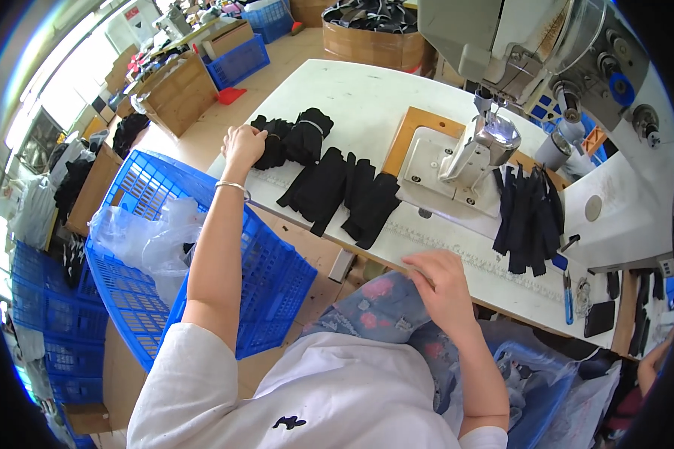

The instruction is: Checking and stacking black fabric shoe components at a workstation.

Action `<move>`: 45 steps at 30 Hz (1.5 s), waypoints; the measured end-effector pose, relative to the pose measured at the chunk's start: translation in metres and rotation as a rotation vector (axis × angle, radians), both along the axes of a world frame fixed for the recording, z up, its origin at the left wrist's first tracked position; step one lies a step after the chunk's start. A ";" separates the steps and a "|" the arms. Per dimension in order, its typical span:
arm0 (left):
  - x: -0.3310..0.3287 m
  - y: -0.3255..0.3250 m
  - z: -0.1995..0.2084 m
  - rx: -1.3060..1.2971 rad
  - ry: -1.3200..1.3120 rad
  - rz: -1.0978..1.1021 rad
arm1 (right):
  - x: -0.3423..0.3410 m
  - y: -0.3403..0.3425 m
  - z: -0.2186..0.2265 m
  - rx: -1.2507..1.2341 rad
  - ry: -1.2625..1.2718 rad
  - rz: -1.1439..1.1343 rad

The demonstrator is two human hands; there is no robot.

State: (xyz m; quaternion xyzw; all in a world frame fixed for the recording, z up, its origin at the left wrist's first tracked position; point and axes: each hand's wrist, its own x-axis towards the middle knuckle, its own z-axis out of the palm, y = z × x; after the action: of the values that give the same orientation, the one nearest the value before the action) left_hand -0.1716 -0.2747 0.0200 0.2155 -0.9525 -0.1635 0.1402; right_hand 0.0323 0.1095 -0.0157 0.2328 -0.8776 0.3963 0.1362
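Note:
At the table's left edge my left hand [245, 147] has its fingers curled on the near end of a tied bundle of black fabric strips [272, 144]. Right beside it lies another black bundle [308, 138] with a pale tie round it. Two loose stacks of black strips, a left stack [316, 188] and a right stack [372, 206], lie nearer the middle. My right hand [440, 283] hovers over my lap by the front edge, fingers extended, thumb apart, holding nothing. More black strips [529, 217] hang beside the sewing machine [481, 146].
A blue plastic crate [275, 280] with clear plastic bags [153, 238] stands at my left. Blue-handled snips [568, 299] and a dark flat object [600, 319] lie at the right of the white table [352, 93]. Behind is a cardboard box [373, 51] of black pieces.

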 end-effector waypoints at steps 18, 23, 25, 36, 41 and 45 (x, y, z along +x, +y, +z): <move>0.147 0.208 -0.054 -0.179 0.259 -0.703 | -0.007 0.008 -0.015 -0.054 -0.161 -0.281; 0.138 0.204 -0.051 -0.156 0.215 -0.722 | -0.022 0.014 -0.015 -0.055 -0.119 -0.297; 0.129 0.200 -0.049 -0.175 0.219 -0.743 | -0.024 0.014 -0.015 -0.077 -0.153 -0.297; 0.178 0.247 -0.034 -0.063 0.442 -1.086 | -0.019 -0.009 0.000 -1.291 -0.566 -0.290; 0.190 0.238 -0.024 0.066 0.321 -1.056 | -0.002 0.025 -0.002 -1.373 -0.481 -0.395; 0.173 0.226 -0.048 -0.049 0.203 -0.867 | 0.003 0.032 -0.003 -1.414 -0.477 -0.406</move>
State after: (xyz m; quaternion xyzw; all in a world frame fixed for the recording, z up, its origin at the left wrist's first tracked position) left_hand 0.0017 -0.0490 -0.0278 -0.2246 -0.9397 -0.2048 0.1568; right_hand 0.0350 0.1413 -0.0184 -0.1667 -0.4470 0.8692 0.1299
